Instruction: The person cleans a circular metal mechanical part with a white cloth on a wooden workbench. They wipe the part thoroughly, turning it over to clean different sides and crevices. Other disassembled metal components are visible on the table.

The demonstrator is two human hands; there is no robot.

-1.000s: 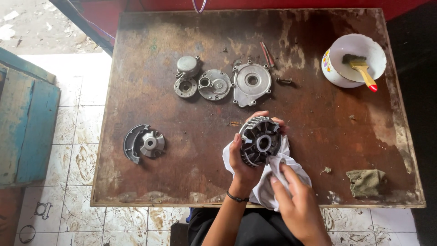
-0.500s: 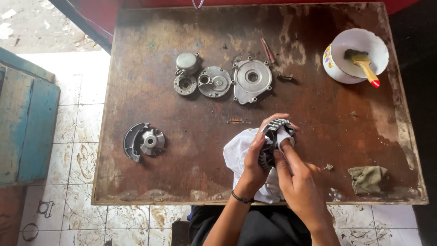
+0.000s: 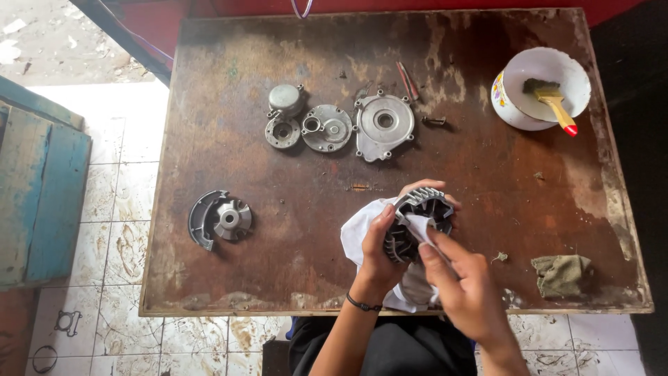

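Near the table's front edge, our left hand (image 3: 381,256) is curled around the round, finned grey metal pulley (image 3: 416,223), its far fingers hidden behind it. A crumpled white cloth (image 3: 362,233) covers the pulley's centre, pressed in by our right hand (image 3: 465,292), fingers extended.

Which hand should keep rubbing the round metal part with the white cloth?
Probably the right hand: its fingers already press the white cloth into the finned metal part. The left hand is busy gripping that part.
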